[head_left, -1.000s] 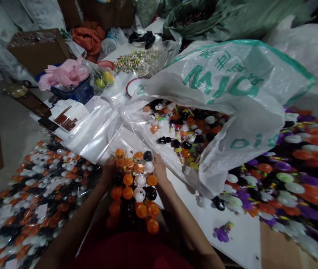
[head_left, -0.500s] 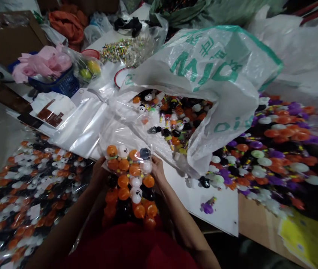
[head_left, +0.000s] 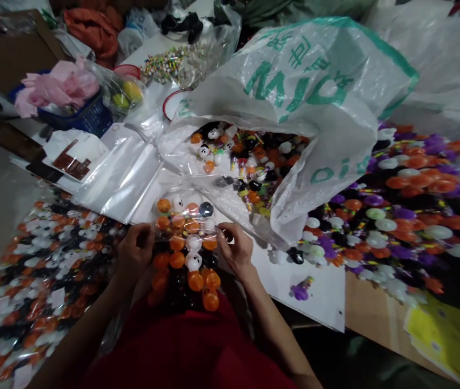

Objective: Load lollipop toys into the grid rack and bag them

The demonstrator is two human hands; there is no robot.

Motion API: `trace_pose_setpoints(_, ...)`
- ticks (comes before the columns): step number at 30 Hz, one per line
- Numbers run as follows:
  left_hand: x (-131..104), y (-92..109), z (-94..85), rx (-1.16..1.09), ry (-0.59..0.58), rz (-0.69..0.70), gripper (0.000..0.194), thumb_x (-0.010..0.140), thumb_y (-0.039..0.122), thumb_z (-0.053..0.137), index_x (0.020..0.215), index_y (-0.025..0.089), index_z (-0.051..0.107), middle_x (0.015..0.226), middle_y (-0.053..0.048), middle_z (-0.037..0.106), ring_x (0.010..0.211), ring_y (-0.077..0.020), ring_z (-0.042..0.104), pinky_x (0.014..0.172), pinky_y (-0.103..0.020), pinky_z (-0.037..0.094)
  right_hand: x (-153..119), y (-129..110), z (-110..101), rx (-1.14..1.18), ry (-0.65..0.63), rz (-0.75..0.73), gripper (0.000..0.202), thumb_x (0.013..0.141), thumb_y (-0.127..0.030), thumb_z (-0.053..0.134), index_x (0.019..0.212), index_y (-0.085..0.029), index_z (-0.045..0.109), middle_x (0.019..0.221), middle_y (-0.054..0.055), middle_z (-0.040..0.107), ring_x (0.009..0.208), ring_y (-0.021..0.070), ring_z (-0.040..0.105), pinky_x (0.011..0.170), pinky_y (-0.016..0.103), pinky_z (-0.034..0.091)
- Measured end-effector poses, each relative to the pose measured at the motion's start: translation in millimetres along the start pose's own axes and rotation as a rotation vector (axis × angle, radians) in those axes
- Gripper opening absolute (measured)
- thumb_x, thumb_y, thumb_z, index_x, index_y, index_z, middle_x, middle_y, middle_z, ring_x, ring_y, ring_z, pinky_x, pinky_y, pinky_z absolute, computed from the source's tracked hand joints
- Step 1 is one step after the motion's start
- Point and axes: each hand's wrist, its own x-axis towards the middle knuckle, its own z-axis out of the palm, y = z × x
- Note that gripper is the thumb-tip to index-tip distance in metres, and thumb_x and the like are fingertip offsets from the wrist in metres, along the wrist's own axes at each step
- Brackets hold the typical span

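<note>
A clear plastic bag (head_left: 175, 228) is full of small round toys in orange, white and black, some with faces. It stands against the near edge of the table, in front of my red top. At its left edge, my left hand (head_left: 134, 254) is closed with curled fingers on the film. My right hand (head_left: 235, 249) pinches the right edge between thumb and fingers. Just beyond, a big white sack (head_left: 290, 216) with green lettering lies open, showing more of these toys (head_left: 254, 154) inside.
Flat clear bags (head_left: 118, 173) are stacked left of the sack. Filled bags (head_left: 51, 281) cover the lower left. Loose toys (head_left: 392, 216) are heaped at right, with one purple toy (head_left: 300, 290) apart on the white board. A blue basket (head_left: 92, 119) holds pink plastic.
The top of the clear bag has come down closer to the toys. Both hands sit slightly further apart, with more of their fingers showing. My view has shifted a little.
</note>
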Motion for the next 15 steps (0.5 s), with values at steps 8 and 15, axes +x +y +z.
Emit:
trace_pose_setpoints(8,-10.7,16.6,-57.8,-0.141,-0.564,0.376,0.013,0.092,0.017,0.050,0.083,0.019,0.059,0.089,-0.005,0.069,0.089,-0.0150,0.065,0.081,-0.025,0.050,-33.3,-24.1,-56.9,0.277,-0.484,0.122,0.012,0.091,-0.021,0.056,0.081,-0.020,0.062,0.072,0.001,0.062,0.063,0.0124,0.056,0.058,0.023,0.044)
trace_pose_setpoints(15,10.1,21.3,-83.9,-0.392,-1.262,0.083,0.027,0.093,0.039,0.057,0.081,0.016,0.066,0.088,-0.004,0.067,0.079,-0.0132,0.060,0.072,-0.021,0.046,-24.8,-37.0,-75.6,0.572,-1.147,0.509,0.005,0.073,-0.020,0.060,0.073,-0.017,0.064,0.068,-0.002,0.059,0.060,0.0090,0.049,0.056,0.020,0.038)
